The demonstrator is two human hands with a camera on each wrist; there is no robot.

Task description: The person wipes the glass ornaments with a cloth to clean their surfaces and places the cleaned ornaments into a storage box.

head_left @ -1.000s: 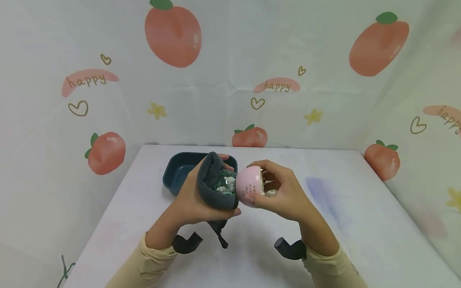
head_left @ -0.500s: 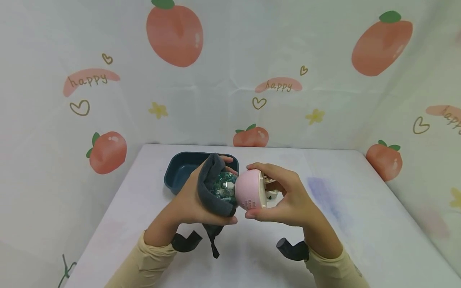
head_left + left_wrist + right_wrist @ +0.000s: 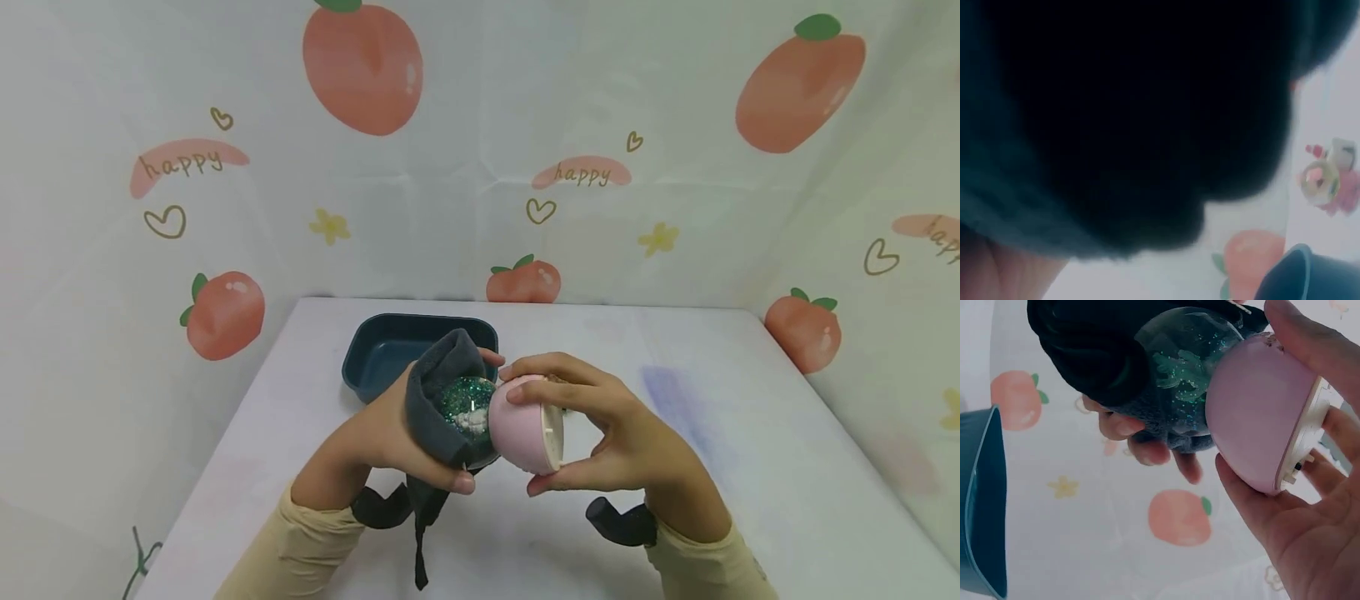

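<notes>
A snow globe is held on its side above the table, its clear dome of green glitter to the left and its pink base to the right. My left hand grips a dark grey cloth, wrapped round the dome. One end of the cloth dangles below that hand. My right hand holds the pink base between thumb and fingers. In the right wrist view, the globe's cream underside shows a small black switch. Dark cloth fills most of the left wrist view.
A dark blue plastic basin stands behind my left hand at the back of the table. In the left wrist view a small pink-and-white ornament sits on the table. A fruit-printed curtain hangs behind.
Both hands have lowered a little with the globe and cloth. My right fingers have shifted over the pink base, which has tilted. The cloth's loose end hangs lower.
</notes>
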